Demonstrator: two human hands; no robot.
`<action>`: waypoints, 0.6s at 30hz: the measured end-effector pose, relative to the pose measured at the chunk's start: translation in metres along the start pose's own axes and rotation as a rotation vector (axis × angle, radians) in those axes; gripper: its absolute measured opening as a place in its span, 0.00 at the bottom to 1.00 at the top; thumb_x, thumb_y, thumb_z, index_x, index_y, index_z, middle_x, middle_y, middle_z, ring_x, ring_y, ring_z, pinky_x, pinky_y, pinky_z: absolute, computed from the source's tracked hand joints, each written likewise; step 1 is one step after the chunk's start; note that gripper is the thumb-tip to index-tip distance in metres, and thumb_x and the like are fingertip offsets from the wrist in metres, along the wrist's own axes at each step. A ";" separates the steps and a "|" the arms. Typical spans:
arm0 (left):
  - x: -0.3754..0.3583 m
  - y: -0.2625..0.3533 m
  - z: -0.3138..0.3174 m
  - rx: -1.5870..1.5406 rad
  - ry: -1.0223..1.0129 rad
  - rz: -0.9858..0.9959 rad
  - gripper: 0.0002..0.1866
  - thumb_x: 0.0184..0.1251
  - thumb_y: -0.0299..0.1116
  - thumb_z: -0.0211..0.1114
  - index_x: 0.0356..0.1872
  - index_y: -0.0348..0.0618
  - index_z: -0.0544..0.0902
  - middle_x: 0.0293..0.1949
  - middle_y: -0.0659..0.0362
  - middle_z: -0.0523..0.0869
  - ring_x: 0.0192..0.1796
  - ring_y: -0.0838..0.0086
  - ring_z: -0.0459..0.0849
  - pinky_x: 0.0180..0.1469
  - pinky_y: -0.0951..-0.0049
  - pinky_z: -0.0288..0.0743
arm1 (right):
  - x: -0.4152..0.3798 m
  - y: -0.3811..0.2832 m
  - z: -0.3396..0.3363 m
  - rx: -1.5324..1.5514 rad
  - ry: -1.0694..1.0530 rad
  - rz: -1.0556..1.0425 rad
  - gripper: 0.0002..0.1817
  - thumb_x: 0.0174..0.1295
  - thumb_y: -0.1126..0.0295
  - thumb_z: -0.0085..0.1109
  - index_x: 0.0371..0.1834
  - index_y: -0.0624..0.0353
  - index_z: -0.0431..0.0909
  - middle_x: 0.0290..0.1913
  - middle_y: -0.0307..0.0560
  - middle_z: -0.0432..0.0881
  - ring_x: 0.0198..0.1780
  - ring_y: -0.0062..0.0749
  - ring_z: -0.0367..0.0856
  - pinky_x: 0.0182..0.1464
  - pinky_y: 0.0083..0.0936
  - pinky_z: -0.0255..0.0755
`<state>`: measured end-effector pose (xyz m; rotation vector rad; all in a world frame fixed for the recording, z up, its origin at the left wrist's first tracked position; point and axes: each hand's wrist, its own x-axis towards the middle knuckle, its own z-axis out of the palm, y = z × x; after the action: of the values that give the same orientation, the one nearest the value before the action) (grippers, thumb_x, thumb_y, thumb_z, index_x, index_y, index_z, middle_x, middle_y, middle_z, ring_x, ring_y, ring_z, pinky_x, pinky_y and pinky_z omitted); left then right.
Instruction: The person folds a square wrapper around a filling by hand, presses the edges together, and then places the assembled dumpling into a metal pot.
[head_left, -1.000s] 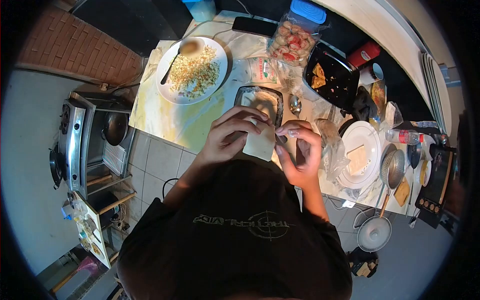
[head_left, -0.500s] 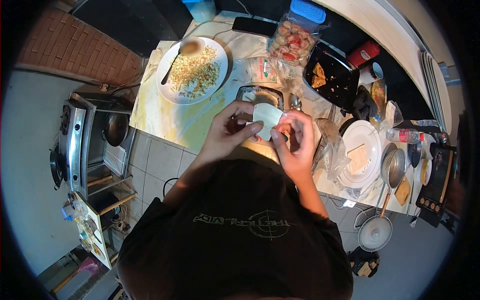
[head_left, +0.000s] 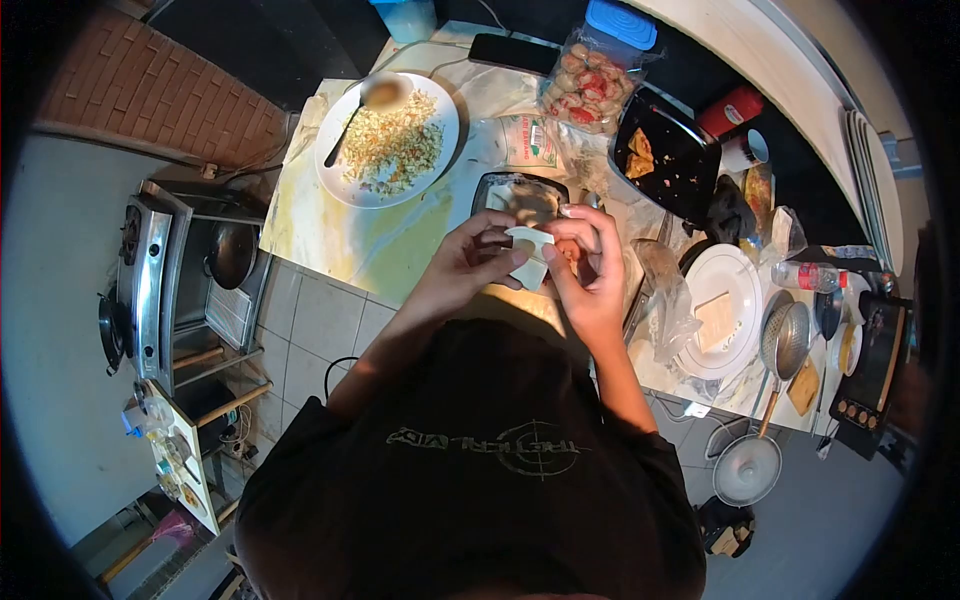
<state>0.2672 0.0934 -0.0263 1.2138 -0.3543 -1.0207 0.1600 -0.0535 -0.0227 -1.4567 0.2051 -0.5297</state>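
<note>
Between both hands is a thin pale dough wrapper, its upper edge curled over. My left hand pinches its left side between thumb and fingers. On the right side my right hand grips it, thumb in front and fingers behind. Just beyond the hands lies a black-rimmed tray with pale powdery stuff in it. Further left a white plate holds a heap of chopped vegetable filling and a spoon. Whatever is inside the wrapper, if anything, is hidden.
At right, a white plate bears a stack of square wrappers. A black tray with folded yellowish pieces stands behind, near a bag of round reddish items. A strainer and a water bottle are further right.
The wrapper was held up flatter and higher; now it is lower, with its top edge folded over. Both hands still hold it and have shifted only slightly.
</note>
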 end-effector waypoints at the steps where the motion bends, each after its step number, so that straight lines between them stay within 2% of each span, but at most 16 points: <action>1: 0.000 0.000 0.000 0.000 0.000 -0.001 0.18 0.70 0.28 0.67 0.56 0.38 0.72 0.50 0.55 0.83 0.50 0.74 0.83 0.47 0.72 0.84 | 0.000 0.000 0.000 -0.023 0.007 0.000 0.22 0.64 0.86 0.55 0.62 0.65 0.67 0.52 0.51 0.78 0.48 0.25 0.78 0.48 0.20 0.73; 5: 0.001 -0.001 -0.007 -0.016 -0.012 0.020 0.18 0.71 0.28 0.65 0.58 0.41 0.72 0.51 0.57 0.83 0.51 0.74 0.83 0.44 0.73 0.85 | -0.001 -0.001 0.000 -0.012 0.040 -0.010 0.20 0.67 0.83 0.54 0.62 0.66 0.67 0.52 0.49 0.78 0.48 0.24 0.77 0.49 0.21 0.73; 7: 0.001 -0.003 -0.019 -0.026 -0.013 0.039 0.18 0.72 0.29 0.64 0.59 0.42 0.72 0.50 0.58 0.83 0.51 0.76 0.82 0.42 0.75 0.84 | 0.000 0.004 -0.009 -0.164 0.121 -0.011 0.18 0.69 0.80 0.52 0.61 0.65 0.69 0.50 0.49 0.78 0.48 0.26 0.77 0.48 0.23 0.73; 8: 0.001 -0.005 -0.029 -0.094 0.030 0.037 0.18 0.72 0.28 0.64 0.59 0.43 0.72 0.50 0.59 0.82 0.53 0.75 0.82 0.43 0.75 0.85 | 0.002 0.006 -0.020 -0.437 0.121 0.029 0.14 0.69 0.75 0.53 0.56 0.61 0.75 0.54 0.52 0.76 0.54 0.37 0.75 0.54 0.33 0.69; 9: -0.001 -0.007 -0.038 -0.161 0.073 0.035 0.18 0.72 0.27 0.63 0.59 0.44 0.72 0.49 0.59 0.82 0.54 0.75 0.82 0.43 0.75 0.86 | 0.002 0.011 -0.027 -0.438 0.123 0.031 0.14 0.69 0.75 0.53 0.56 0.61 0.75 0.54 0.52 0.76 0.54 0.37 0.75 0.54 0.33 0.69; 11: -0.002 -0.006 -0.046 -0.200 0.097 0.065 0.18 0.72 0.25 0.62 0.59 0.47 0.72 0.50 0.60 0.81 0.57 0.74 0.82 0.44 0.73 0.86 | 0.003 0.030 -0.037 -1.141 -0.064 -0.158 0.13 0.68 0.67 0.55 0.51 0.58 0.81 0.59 0.54 0.72 0.62 0.49 0.68 0.61 0.47 0.61; 12: -0.003 -0.004 -0.048 -0.201 0.107 0.064 0.18 0.72 0.24 0.62 0.59 0.47 0.72 0.51 0.60 0.80 0.58 0.74 0.82 0.45 0.73 0.87 | 0.005 0.038 -0.038 -1.175 -0.130 -0.100 0.15 0.68 0.60 0.54 0.46 0.57 0.85 0.65 0.52 0.68 0.70 0.54 0.58 0.68 0.57 0.50; 15: -0.004 -0.002 -0.048 -0.196 0.118 0.056 0.18 0.72 0.23 0.62 0.59 0.48 0.72 0.51 0.60 0.80 0.59 0.73 0.81 0.46 0.73 0.87 | 0.007 0.050 -0.038 -1.292 -0.226 -0.172 0.16 0.68 0.57 0.54 0.44 0.55 0.87 0.69 0.48 0.67 0.73 0.54 0.56 0.71 0.61 0.46; 16: -0.004 -0.002 -0.047 -0.188 0.120 0.049 0.18 0.72 0.23 0.61 0.60 0.48 0.72 0.51 0.60 0.80 0.59 0.73 0.81 0.46 0.72 0.87 | 0.008 0.057 -0.039 -1.277 -0.223 -0.179 0.17 0.68 0.56 0.55 0.41 0.54 0.89 0.73 0.44 0.64 0.75 0.54 0.53 0.73 0.62 0.41; 18: -0.003 0.000 -0.043 -0.157 0.114 0.045 0.18 0.72 0.23 0.61 0.60 0.48 0.72 0.51 0.59 0.80 0.59 0.73 0.81 0.47 0.72 0.87 | 0.010 0.060 -0.039 -1.285 -0.233 -0.189 0.18 0.69 0.55 0.54 0.40 0.54 0.89 0.74 0.44 0.64 0.75 0.53 0.53 0.73 0.62 0.41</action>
<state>0.2963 0.1216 -0.0411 1.1123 -0.2082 -0.9189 0.1647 -0.0912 -0.0841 -2.7916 0.2320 -0.3572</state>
